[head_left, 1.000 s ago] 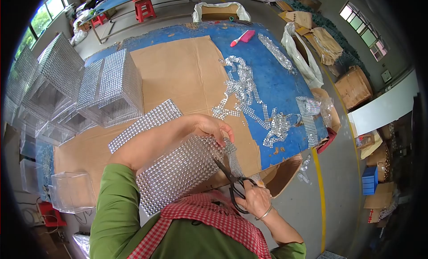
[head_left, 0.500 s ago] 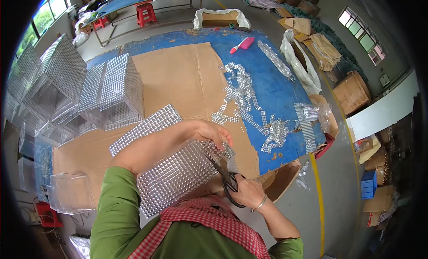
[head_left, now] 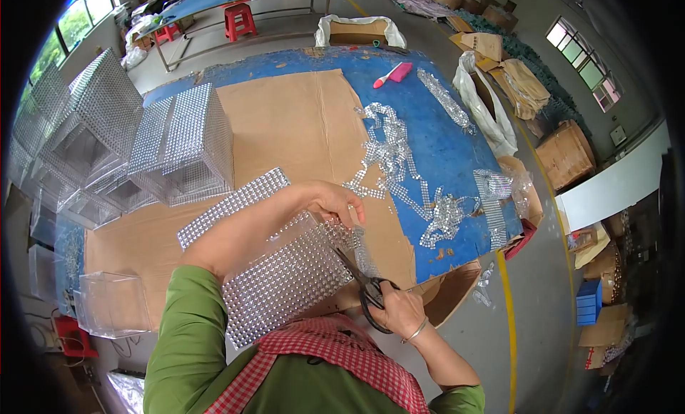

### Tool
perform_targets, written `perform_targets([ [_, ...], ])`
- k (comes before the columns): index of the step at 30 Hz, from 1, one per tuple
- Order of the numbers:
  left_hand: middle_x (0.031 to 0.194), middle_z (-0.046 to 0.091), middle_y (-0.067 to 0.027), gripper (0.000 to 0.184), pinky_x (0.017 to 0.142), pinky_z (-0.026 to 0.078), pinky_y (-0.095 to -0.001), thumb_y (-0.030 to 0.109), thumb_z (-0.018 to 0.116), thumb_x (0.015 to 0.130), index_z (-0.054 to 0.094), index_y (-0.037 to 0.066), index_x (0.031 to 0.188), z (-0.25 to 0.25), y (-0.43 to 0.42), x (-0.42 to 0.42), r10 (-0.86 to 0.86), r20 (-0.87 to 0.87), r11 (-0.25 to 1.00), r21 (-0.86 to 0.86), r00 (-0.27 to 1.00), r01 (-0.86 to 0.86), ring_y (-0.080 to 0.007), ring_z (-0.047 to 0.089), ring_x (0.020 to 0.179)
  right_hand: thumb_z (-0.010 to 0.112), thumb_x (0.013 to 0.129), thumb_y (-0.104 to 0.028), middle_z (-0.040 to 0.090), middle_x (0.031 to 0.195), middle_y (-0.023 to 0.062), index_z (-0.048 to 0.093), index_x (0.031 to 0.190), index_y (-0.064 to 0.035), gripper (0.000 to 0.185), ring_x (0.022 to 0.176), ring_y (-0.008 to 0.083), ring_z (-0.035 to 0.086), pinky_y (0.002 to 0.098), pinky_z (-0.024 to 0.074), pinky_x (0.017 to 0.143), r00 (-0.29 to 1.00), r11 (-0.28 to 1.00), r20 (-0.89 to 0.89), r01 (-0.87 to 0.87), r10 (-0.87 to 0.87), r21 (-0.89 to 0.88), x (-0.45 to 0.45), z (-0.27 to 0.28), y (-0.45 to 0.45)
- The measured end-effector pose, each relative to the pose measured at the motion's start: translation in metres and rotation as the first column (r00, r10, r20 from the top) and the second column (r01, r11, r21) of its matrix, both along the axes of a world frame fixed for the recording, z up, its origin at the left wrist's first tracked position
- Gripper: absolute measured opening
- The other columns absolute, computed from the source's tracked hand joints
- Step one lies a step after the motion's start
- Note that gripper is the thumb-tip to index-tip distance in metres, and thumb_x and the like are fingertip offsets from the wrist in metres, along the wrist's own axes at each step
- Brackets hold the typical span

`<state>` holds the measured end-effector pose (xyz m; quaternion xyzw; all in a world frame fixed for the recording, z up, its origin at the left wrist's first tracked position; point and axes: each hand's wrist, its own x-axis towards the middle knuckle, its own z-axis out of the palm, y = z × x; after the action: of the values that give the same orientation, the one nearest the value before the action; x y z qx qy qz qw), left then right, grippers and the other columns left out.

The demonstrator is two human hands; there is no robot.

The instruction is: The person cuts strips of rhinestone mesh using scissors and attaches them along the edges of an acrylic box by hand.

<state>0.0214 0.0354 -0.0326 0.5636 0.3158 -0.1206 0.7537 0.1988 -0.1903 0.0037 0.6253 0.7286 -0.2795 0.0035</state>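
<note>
In my right hand [head_left: 401, 310] is a pair of black-handled scissors [head_left: 369, 296], fingers wrapped through the loops. The blades lie at the right end of a silver rhinestone sheet [head_left: 282, 285], which slants across in front of my body. My left hand [head_left: 340, 202] reaches over the sheet, its fingers bent down and pinching the upper right corner. A narrow silver strip [head_left: 364, 251] hangs at that end, beside the blades; whether it is fully separate I cannot tell. A second rhinestone sheet [head_left: 235, 203] lies behind my left forearm on the cardboard [head_left: 285, 121].
Rhinestone-covered clear boxes [head_left: 178, 139] stand at the left, with a plain clear box [head_left: 113, 303] nearer me. Loose rhinestone strips [head_left: 389, 154] and a pink brush [head_left: 392, 74] lie on the blue tabletop [head_left: 457, 168]. An open carton [head_left: 453, 289] sits below the table's right edge.
My left hand has lifted slightly and shifted a little left, its fingers less spread. The scissors stay at the sheet's right end, and the narrow strip there now shows more clearly.
</note>
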Motion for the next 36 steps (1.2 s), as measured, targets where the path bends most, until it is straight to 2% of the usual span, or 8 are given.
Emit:
perform_targets([
  [2,0.075,0.058,-0.0011,0.029,0.045,0.042,-0.0130,-0.001,0.059,0.078,0.052,0.006,0.106,-0.002,0.002,-0.002,0.049,0.046,0.992,-0.119,0.998,-0.043,-0.0031,0.055,0.059,0.058,0.074,-0.041,0.059,0.068,0.0219,0.049,0.090,0.0029,0.048,0.067,0.0389,0.059,0.0453,0.0460,0.060,0.999,1.000,0.052,-0.008,0.009,-0.019,-0.002,0.008,0.002],
  [5,0.074,0.059,-0.0013,0.029,0.045,0.043,-0.0124,-0.002,0.059,0.079,0.052,0.005,0.105,0.002,0.001,-0.008,0.111,0.105,0.982,-0.165,0.988,-0.093,-0.0039,0.056,0.059,0.059,0.074,-0.041,0.060,0.068,0.0226,0.048,0.090,0.0033,0.049,0.067,0.0385,0.060,0.0452,0.0463,0.060,0.999,0.998,0.044,-0.020,0.022,-0.052,-0.002,0.013,0.007],
  [10,0.072,0.058,-0.0033,0.031,0.041,0.042,-0.0137,-0.004,0.060,0.076,0.051,0.004,0.106,-0.007,0.001,-0.008,0.150,0.104,0.973,-0.193,0.983,-0.128,-0.0054,0.056,0.055,0.061,0.072,-0.042,0.060,0.069,0.0242,0.048,0.087,0.0040,0.050,0.068,0.0390,0.060,0.0455,0.0466,0.060,0.999,1.000,0.043,0.015,-0.015,-0.012,-0.015,0.007,0.014],
  [22,0.072,0.061,-0.0048,0.029,0.041,0.044,-0.0135,-0.003,0.060,0.078,0.051,0.004,0.104,0.005,-0.006,-0.011,0.244,0.112,0.950,-0.227,0.963,-0.215,-0.0054,0.057,0.053,0.064,0.071,-0.039,0.060,0.063,0.0203,0.046,0.086,0.0041,0.049,0.060,0.0345,0.062,0.0419,0.0491,0.055,0.992,0.971,0.050,-0.121,0.113,0.206,-0.013,0.000,0.020],
  [26,0.071,0.061,-0.0049,0.030,0.039,0.042,-0.0128,-0.002,0.060,0.078,0.050,0.005,0.105,0.009,-0.009,-0.010,0.286,0.094,0.938,-0.231,0.953,-0.259,-0.0039,0.056,0.050,0.065,0.072,-0.036,0.059,0.061,0.0206,0.047,0.086,0.0038,0.046,0.060,0.0359,0.061,0.0429,0.0484,0.055,0.991,0.980,0.038,-0.131,0.126,0.152,-0.012,-0.002,0.021],
  [29,0.075,0.061,-0.0099,0.031,0.052,0.052,-0.0214,-0.006,0.058,0.076,0.050,0.003,0.104,0.003,-0.003,-0.013,0.252,0.134,0.938,-0.279,0.958,-0.207,-0.0149,0.063,0.063,0.065,0.074,-0.035,0.059,0.061,0.0214,0.048,0.086,0.0035,0.044,0.060,0.0370,0.060,0.0438,0.0481,0.055,0.993,0.982,-0.013,-0.118,0.121,0.149,-0.010,-0.008,0.019],
  [32,0.076,0.061,-0.0107,0.031,0.054,0.053,-0.0226,-0.006,0.058,0.076,0.049,0.002,0.104,-0.011,0.003,-0.013,0.220,0.163,0.951,-0.257,0.962,-0.174,-0.0164,0.064,0.065,0.064,0.075,-0.034,0.059,0.062,0.0221,0.048,0.087,0.0034,0.042,0.061,0.0379,0.060,0.0445,0.0479,0.056,0.991,0.982,-0.052,-0.113,0.122,0.154,-0.009,-0.008,0.018],
  [36,0.075,0.061,-0.0092,0.033,0.047,0.048,-0.0174,-0.006,0.059,0.075,0.049,0.003,0.106,0.006,-0.006,-0.013,0.257,0.155,0.941,-0.267,0.954,-0.210,-0.0119,0.062,0.061,0.065,0.074,-0.034,0.059,0.063,0.0218,0.048,0.087,0.0034,0.043,0.061,0.0379,0.060,0.0440,0.0481,0.056,0.995,0.988,-0.006,-0.095,0.096,0.124,-0.012,-0.004,0.018],
])
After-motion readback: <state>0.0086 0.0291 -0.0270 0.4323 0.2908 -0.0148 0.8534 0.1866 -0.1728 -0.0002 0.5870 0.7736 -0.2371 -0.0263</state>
